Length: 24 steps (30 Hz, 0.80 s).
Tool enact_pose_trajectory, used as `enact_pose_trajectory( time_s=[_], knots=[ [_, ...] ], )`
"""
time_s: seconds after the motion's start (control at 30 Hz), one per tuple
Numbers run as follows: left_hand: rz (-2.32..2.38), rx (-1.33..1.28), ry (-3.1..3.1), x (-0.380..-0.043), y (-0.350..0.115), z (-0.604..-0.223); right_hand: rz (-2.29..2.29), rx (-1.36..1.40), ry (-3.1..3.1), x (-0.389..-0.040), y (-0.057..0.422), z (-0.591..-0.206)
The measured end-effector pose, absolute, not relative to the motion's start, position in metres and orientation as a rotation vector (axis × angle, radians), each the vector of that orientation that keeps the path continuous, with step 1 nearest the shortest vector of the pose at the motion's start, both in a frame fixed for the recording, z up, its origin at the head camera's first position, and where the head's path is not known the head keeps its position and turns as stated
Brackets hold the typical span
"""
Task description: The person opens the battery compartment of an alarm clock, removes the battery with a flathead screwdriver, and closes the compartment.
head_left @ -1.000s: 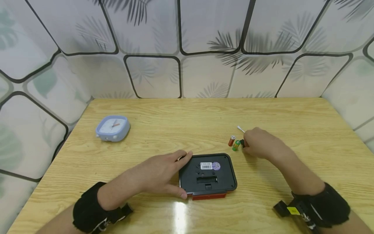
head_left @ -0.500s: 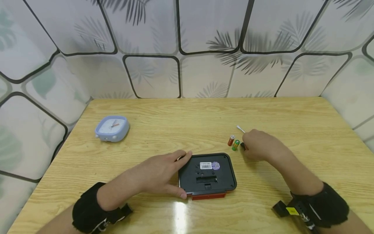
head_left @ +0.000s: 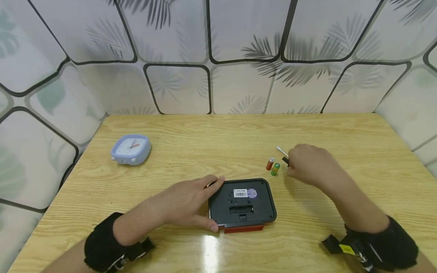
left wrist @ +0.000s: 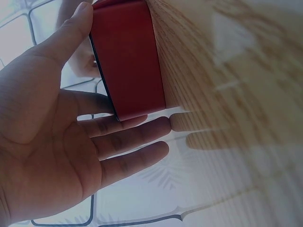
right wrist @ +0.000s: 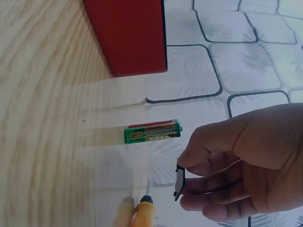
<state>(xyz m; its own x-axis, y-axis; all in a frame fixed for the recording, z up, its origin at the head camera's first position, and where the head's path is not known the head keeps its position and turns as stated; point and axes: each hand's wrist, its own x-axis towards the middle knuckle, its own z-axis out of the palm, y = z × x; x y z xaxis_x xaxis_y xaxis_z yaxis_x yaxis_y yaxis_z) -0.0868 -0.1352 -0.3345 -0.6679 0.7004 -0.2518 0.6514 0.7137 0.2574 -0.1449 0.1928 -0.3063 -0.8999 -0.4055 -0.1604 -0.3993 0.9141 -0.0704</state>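
A red device [left wrist: 128, 61] lies face down in the middle of the table, its black back [head_left: 222, 204] upward with an uncovered battery slot. My left hand [head_left: 186, 201] holds its left end, thumb at the near edge and fingertips at the far edge. My right hand [head_left: 312, 165] pinches a small thin black cover [right wrist: 179, 182] between thumb and fingers, over the table right of the batteries. A green battery [head_left: 275, 169] and a red battery [head_left: 270, 163] stand side by side. Beside them lies a screwdriver [head_left: 282, 151]; its orange handle [right wrist: 144, 213] shows in the right wrist view.
A light blue alarm clock [head_left: 131, 149] sits at the back left of the wooden table [head_left: 205, 144]. Patterned wall panels [head_left: 239, 87] rise behind the table's far edge and at both sides.
My right hand has shifted slightly right and away from me with the black cover, uncovering more of it in the head view. The left hand and the red device stay put.
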Motion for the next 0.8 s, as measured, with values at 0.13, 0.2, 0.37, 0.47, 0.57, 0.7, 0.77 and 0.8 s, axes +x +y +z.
enact_pose_trajectory(
  time_s=[0.13, 0.2, 0.37, 0.47, 0.57, 0.7, 0.77, 0.8],
  knots=[
    [0.205, 1.054, 2.592, -0.087, -0.135, -0.335, -0.088, -0.631, 2.979, -0.142, 0.191, -0.301],
    [0.206, 1.053, 2.593, -0.087, -0.135, -0.334, -0.109, -0.651, 3.025, -0.140, 0.190, -0.298],
    [0.209, 1.058, 2.594, -0.087, -0.135, -0.334, -0.209, -0.801, 3.148, -0.133, 0.184, -0.295],
    [0.208, 1.063, 2.597, -0.087, -0.135, -0.333, -0.309, -0.958, 3.184, -0.128, 0.178, -0.294],
    [0.204, 1.061, 2.596, -0.087, -0.134, -0.333, -0.409, -1.090, 3.180, -0.124, 0.173, -0.295],
    [0.194, 1.051, 2.594, -0.087, -0.134, -0.332, -0.515, -1.291, 3.158, -0.121, 0.165, -0.297],
    [0.194, 1.045, 2.594, -0.087, -0.134, -0.332, -0.563, -1.419, 3.115, -0.120, 0.162, -0.299],
    [0.197, 1.044, 2.593, -0.088, -0.133, -0.332, -0.593, -1.485, 3.078, -0.120, 0.161, -0.301]
  ],
)
